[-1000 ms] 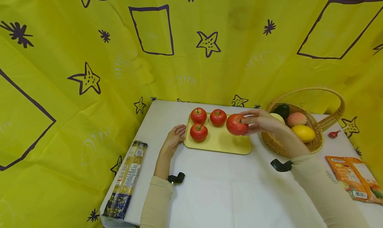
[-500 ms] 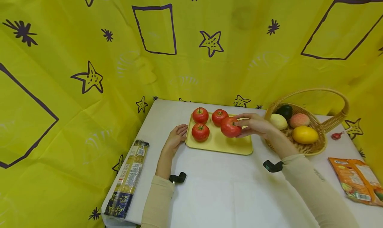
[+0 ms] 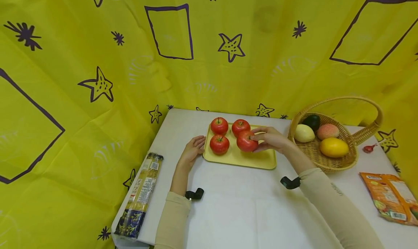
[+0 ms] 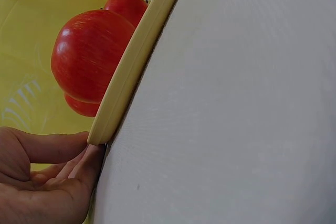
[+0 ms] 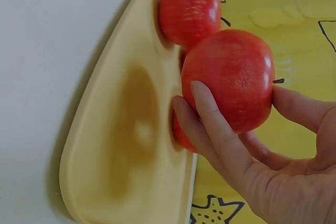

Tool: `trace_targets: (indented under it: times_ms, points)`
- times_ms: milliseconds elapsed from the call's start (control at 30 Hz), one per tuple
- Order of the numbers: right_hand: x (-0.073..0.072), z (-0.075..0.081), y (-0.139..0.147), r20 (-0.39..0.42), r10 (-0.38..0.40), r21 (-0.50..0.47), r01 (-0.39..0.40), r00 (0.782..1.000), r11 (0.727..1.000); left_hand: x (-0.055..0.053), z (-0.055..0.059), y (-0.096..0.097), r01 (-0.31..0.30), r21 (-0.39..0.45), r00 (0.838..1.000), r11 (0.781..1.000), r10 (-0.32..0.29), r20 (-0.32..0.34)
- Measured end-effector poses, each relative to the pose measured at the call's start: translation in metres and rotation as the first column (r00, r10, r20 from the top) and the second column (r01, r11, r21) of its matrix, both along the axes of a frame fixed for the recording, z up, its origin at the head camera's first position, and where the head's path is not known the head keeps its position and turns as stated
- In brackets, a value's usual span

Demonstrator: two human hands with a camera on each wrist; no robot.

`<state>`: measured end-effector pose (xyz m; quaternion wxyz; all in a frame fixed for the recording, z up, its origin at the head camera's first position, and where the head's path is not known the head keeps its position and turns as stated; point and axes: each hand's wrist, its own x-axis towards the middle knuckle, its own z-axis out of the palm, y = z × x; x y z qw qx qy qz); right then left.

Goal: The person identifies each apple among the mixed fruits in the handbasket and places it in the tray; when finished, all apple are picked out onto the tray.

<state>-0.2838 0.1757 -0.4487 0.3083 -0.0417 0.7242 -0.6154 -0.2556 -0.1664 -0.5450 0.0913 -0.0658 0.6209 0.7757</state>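
Observation:
My right hand (image 3: 272, 138) holds a red apple (image 3: 247, 141), with its stem showing, between thumb and fingers over the yellow tray (image 3: 261, 163). In the right wrist view this apple (image 5: 231, 80) hangs close above the tray, its shadow falling on the bare surface. On the tray sit a back left apple (image 3: 219, 125), a front left apple (image 3: 219, 145) and a back middle apple (image 3: 240, 127). At the tray's left end, my left hand (image 3: 192, 151) has thumb and fingertips at the rim; the left wrist view shows them meeting around the tray's end (image 4: 107, 124).
A wicker basket (image 3: 352, 162) on the right holds a yellow lemon-like fruit (image 3: 334, 147), a peach (image 3: 328, 131), a pale fruit (image 3: 304, 133) and a dark green fruit (image 3: 311, 122). A small red bulb (image 3: 369, 148), an orange packet (image 3: 388, 196) and a pasta pack (image 3: 141, 194) lie nearby.
My right hand has carried the apple leftward and slightly toward me over the tray, away from the basket. The left hand stays at the tray's left end; the view has shifted slightly.

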Motion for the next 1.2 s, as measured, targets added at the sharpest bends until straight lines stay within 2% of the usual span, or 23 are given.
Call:
trace_targets:
  times_ms: [333, 900, 1200]
  points:
    - [-0.004, -0.016, -0.008, 0.016, -0.015, 0.018, 0.014, 1.0, 1.0, 0.002, 0.001, 0.001, 0.011, -0.005, 1.0, 1.0, -0.011, -0.001]
    - [-0.009, -0.035, -0.018, 0.034, -0.097, 0.093, 0.094, 0.995, 0.991, 0.001, -0.001, 0.001, 0.009, 0.005, 1.0, 1.0, -0.009, -0.015]
    - [-0.004, -0.031, -0.022, -0.064, -0.122, 0.226, 0.133, 0.99, 0.965, -0.001, -0.002, 0.002, 0.007, 0.004, 1.0, 1.0, -0.007, -0.011]
